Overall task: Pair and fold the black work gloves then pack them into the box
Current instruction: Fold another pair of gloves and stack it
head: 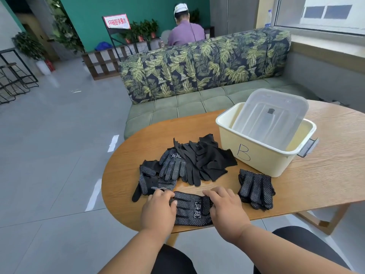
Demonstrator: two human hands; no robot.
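- L hand (158,209) lies on the left end of a dotted black glove (192,209) at the table's near edge; fingers bent over that end, thumb on top, gripping it.
- R hand (226,207) lies on the glove's right end, fingers curled over the edge, holding it down.
- Glove lies flat btw both hands, dotted side up w/ a white printed label; whether a 2nd glove lies under it, can't tell.
- Loose pile of black gloves (199,161) mid-table, just behind the hands; some dotted side up, some plain.
- Small stack of dotted gloves (255,187) to the right, just beside the R hand, in front of the box.
- Cream box (262,155) marked "B" at the right rear of the wooden table (316,182); clear lid (270,115) tilted inside it. No gloves seen in it.
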